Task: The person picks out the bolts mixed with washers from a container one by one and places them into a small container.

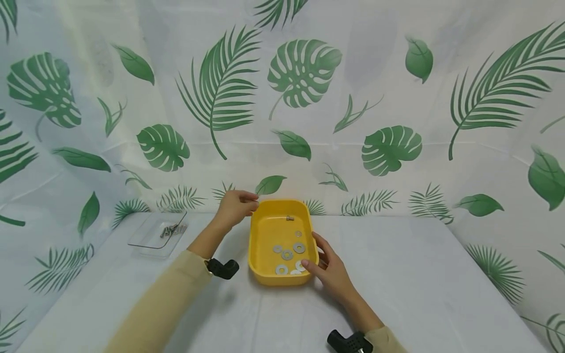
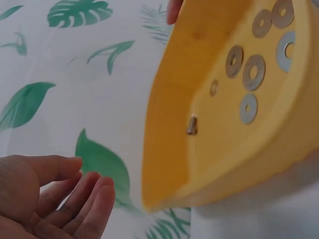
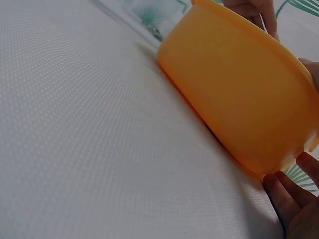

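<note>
A yellow plastic tray (image 1: 260, 245) stands at the middle of the table. Several flat metal washers (image 1: 287, 254) lie in its near and right part, and a single small screw (image 1: 289, 218) lies close to the far wall. My right hand (image 1: 332, 269) grips the tray's right side, thumb over the rim and fingers along the outer wall, as the right wrist view also shows. Beside the tray's far left corner is my left hand (image 1: 237, 208). Its fingers (image 2: 94, 204) are loosely bent, with nothing visible between them and the thumb.
To the left on the white table (image 1: 388, 274) sits a clear plastic box (image 1: 150, 251) with several screws (image 1: 169, 230) in it. A white cloth (image 1: 326, 147) printed with green leaves hangs behind the table. Black wrist cameras (image 1: 224, 268) are strapped to both wrists.
</note>
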A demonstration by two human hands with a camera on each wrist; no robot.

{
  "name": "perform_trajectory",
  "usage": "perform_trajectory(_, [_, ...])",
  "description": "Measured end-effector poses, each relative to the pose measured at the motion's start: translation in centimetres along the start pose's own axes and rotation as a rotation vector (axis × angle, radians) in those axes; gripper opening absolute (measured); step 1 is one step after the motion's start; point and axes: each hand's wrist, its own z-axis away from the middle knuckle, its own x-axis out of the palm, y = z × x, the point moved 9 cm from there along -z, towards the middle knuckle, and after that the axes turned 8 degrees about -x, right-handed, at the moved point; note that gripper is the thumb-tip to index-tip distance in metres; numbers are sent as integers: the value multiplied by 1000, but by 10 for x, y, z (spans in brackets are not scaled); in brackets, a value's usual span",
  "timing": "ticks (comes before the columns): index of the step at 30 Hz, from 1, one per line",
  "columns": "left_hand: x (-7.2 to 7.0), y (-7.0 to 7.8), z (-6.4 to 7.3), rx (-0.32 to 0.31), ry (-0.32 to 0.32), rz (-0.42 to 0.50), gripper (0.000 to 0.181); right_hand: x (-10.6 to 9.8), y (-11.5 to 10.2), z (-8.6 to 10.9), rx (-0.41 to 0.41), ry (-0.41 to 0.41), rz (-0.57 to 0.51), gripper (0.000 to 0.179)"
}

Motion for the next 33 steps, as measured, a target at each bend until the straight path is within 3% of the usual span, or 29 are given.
perform_trajectory(10, [46,17,-10,68,-48,-76,29,-3,2,0,6,2,0,76])
perform_trajectory(14, [58,22,-13,56,-63,-69,30,-2,3,-1,6,-1,1,76])
perform_trajectory(23, [78,19,-24,15,-58,-48,30,0,2,1,4,-1,0,77])
perform_trajectory(33, [96,9,-33,-15,-45,-145,34,-3,1,1,-11,-9,-17,78])
